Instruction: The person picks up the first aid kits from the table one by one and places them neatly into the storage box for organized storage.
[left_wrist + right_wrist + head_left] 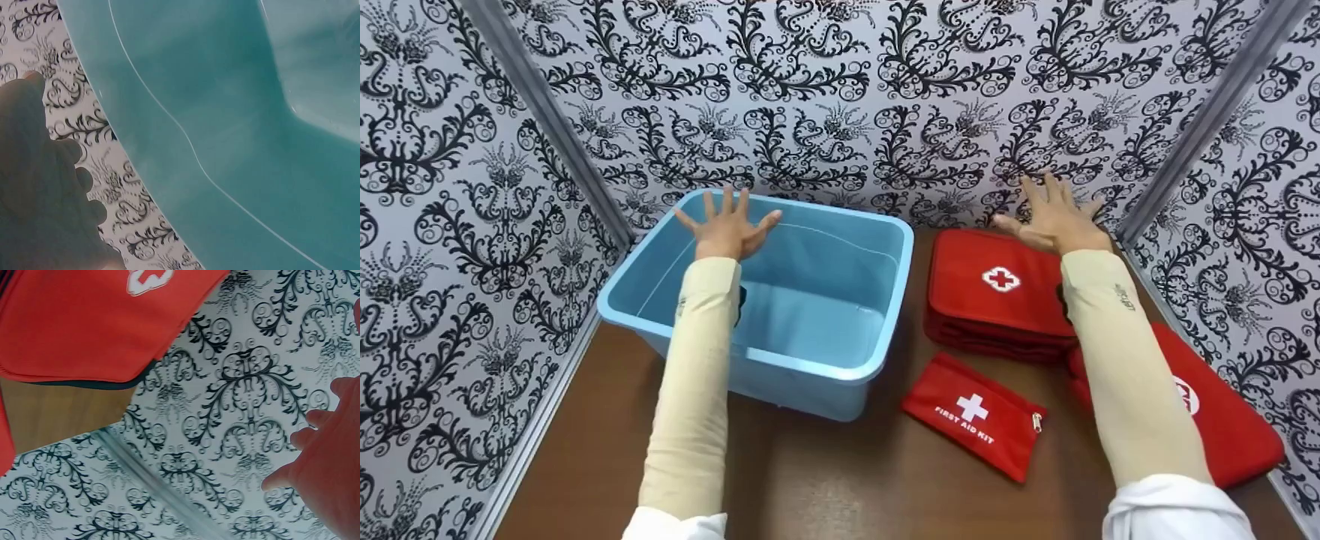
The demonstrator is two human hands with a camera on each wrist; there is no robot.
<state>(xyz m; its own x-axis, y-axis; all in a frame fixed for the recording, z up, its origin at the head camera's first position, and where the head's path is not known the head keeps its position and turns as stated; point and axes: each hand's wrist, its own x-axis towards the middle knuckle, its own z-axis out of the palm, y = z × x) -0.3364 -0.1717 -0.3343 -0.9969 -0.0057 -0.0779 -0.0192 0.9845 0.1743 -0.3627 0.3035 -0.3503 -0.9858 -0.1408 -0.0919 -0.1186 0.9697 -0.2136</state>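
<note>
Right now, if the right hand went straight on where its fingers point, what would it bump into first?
Probably the patterned back wall: the right hand points that way with nothing visible between, though the gap is hard to judge.

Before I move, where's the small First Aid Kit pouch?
In the head view, the pouch lies on the table, right of the blue bin and in front of the farther red bag.

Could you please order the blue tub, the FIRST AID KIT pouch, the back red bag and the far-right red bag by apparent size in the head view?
1. Blue tub
2. Back red bag
3. FIRST AID KIT pouch
Unranked: far-right red bag, because the right sleeve hides part of it.
</note>
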